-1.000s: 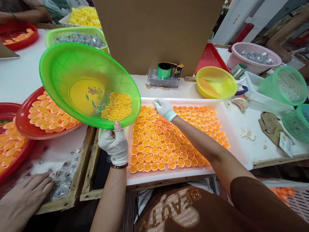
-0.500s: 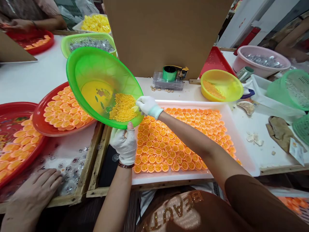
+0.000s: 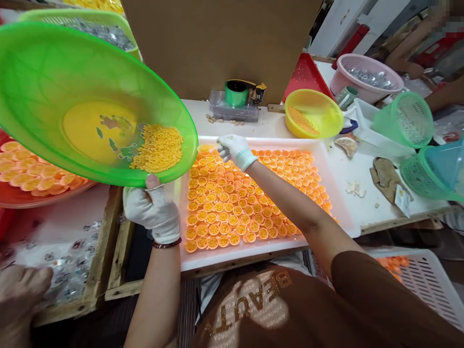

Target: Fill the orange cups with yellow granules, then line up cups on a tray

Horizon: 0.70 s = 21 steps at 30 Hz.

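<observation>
My left hand (image 3: 154, 210), in a white glove, grips the near rim of a large green basin (image 3: 152, 87), thumb on the inside. The basin is tilted, and small yellow beads (image 3: 159, 148) are heaped at its right side. Over the back left of a white tray (image 3: 342, 203) is my gloved right hand (image 3: 235, 149), its fingers curled downward; what they hold, if anything, is hidden. Rows of small orange cups (image 3: 232, 198) cover the tray floor, many with yellow bits inside.
At left, a red basin (image 3: 47, 199) holds orange pieces; another person's hand (image 3: 23, 290) rests near clear pieces. A cardboard sheet (image 3: 221, 43) stands behind a green tape roll (image 3: 236, 94). To the right are a yellow bowl (image 3: 326, 108), a pink tub (image 3: 397, 84) and green baskets (image 3: 402, 121).
My right hand has left the beads in the green basin and moved over the cups. The basin now sits further left, and the view has shifted.
</observation>
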Tool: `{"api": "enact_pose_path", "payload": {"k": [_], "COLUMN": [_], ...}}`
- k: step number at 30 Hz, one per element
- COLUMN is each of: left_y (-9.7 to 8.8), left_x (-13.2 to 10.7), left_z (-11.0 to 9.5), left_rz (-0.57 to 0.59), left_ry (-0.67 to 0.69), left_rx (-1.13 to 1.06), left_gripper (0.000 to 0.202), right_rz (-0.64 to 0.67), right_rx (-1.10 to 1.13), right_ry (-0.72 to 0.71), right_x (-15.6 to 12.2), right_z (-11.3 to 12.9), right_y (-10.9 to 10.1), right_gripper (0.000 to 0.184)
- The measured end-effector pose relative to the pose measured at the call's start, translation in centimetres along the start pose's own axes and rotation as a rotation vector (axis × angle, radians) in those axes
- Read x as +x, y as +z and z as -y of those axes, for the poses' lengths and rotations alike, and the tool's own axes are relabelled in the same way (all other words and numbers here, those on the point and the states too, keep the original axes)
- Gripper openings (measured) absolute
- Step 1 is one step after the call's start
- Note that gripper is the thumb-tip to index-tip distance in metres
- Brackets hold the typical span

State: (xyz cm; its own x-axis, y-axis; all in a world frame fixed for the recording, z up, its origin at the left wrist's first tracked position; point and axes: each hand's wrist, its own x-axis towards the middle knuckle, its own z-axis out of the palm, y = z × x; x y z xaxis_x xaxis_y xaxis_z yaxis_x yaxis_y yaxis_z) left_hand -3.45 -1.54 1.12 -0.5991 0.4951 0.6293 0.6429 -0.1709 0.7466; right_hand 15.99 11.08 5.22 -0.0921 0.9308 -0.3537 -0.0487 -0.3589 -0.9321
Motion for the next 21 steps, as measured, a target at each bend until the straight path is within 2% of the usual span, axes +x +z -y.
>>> {"api": "enact_pose_path", "payload": {"k": [7,9,11,15,17,19,21], "left_y": [0.0,-0.1,-0.1,-0.2,-0.1,-0.1,-0.1], "left_x": [0.3,0.4,0.4,0.4,0.4,0.3,0.3], "left_z": [-0.1,-0.2,-0.3,-0.6,-0.6,-0.4,-0.2], "left_rz": [-0.088,-0.098,-0.103,-0.108,-0.111,-0.110,-0.104], "left_ry": [-0.052,-0.057,-0.065,-0.071,-0.072,-0.073,-0.069], "left_rx": [-0.019,-0.029,-0.032,-0.054,-0.062,-0.064,-0.062], "left_gripper": [0.048,0.047,0.047,0.044,0.043,0.044,0.045], "right_rz": [0.056,0.049,0.028,0.058,0.081,0.061,0.017], "right_rx": [-0.007,-0.072,-0.225,-0.632,-0.725,-0.664,-0.481], "right_ry": [0.006,-0.017,-0.106,-0.443,-0.542,-0.498,-0.341], "right_x": [1.1,1.3,1.4,1.7,1.9,1.9,1.8], "right_z": [-2.1,-2.4,-2.9,-3.9,-4.3,-4.4,-4.1], "right_y": [2.4,2.9,3.1,3.2,3.2,2.9,2.3], "right_gripper": [0.024,0.023,0.023,0.024,0.022,0.021,0.020]}}
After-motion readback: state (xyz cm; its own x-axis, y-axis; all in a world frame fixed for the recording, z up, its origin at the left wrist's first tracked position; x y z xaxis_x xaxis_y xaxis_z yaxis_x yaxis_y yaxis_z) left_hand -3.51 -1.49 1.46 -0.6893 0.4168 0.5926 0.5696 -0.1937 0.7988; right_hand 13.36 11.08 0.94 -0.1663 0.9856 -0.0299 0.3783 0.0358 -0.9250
